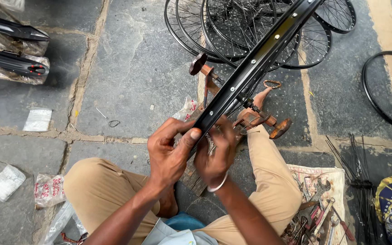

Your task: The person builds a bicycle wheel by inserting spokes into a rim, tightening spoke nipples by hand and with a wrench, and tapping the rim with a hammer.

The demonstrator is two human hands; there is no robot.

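Head view, rim: we see a bare black wheel rim [255, 61] running on a slant from the hands up to the top edge, its near end down at the lap, drilled holes and bright nipples showing along the inner face.
Left hand: our left hand [171, 152] is clenched around the rim's near end, thumb laid along the metal.
Right hand: our right hand [214, 154] sits just beside it, fingers curled in on something small and bright at the rim; we cannot tell whether the grip is closed on it.
Stand: a rusty wooden stand [246, 115] lies under the rim on the stone floor [132, 68].
Around: spoked wheels [250, 27] stacked beyond; loose spokes [357, 168] and a cloth of tools [318, 213] at the right knee.
Step, our judgement: fitting or seating a spoke at a rim hole.
Next move calls for: steady hold by the left, fine fingertip turning by the right.
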